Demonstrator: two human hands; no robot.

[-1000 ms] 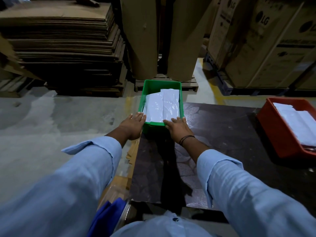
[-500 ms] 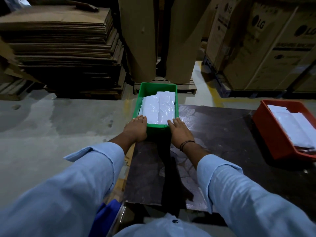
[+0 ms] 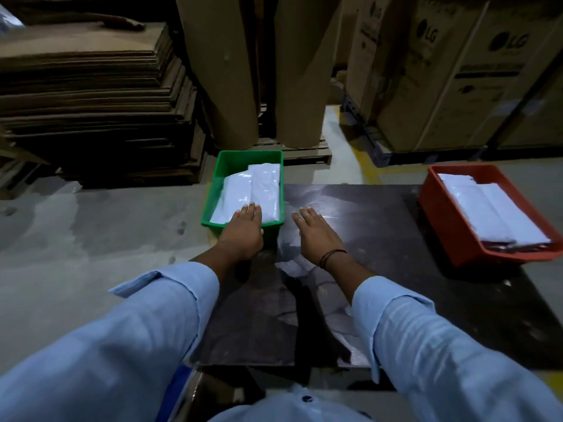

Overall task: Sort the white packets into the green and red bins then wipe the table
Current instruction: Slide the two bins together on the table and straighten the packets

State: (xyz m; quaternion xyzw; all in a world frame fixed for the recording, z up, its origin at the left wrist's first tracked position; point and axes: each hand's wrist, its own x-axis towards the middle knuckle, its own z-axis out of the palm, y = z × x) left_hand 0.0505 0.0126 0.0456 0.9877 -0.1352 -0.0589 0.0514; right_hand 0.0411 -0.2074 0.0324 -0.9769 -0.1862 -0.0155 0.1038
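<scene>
**A:** Where is the green bin?

**B:** The green bin [image 3: 213,190] sits at eleven o'clock, at the far left corner of the dark table [image 3: 380,239]. White packets [image 3: 262,190] lie flat inside it, side by side, filling the near and right part; the far left corner of its floor shows bare green.

**A:** And the left hand?

**B:** The left hand [image 3: 243,231] rests palm down on the near rim of that bin. Its fingers [image 3: 251,208] are straight and close together, reaching over the rim with the tips on the nearest packet. They grip nothing.

**A:** The right hand?

**B:** The right hand [image 3: 316,236] is at twelve o'clock, palm down over the table, just beside the bin's right wall but apart from it. Its fingers [image 3: 306,214] are straight and slightly spread, holding nothing. I cannot tell whether the palm touches the table. A dark band [image 3: 330,257] circles that wrist.

**A:** The red bin?

**B:** The red bin [image 3: 451,236] stands at two o'clock near the table's right edge, well apart from both hands. A second pile [image 3: 487,211] of white packets lies in it.

**A:** Beyond the table?

**B:** Stacked flat cardboard [image 3: 91,102] at ten o'clock, two upright brown rolls [image 3: 225,71] at twelve, and large printed cartons [image 3: 457,71] at one. Both arms wear light blue sleeves [image 3: 137,330].
</scene>
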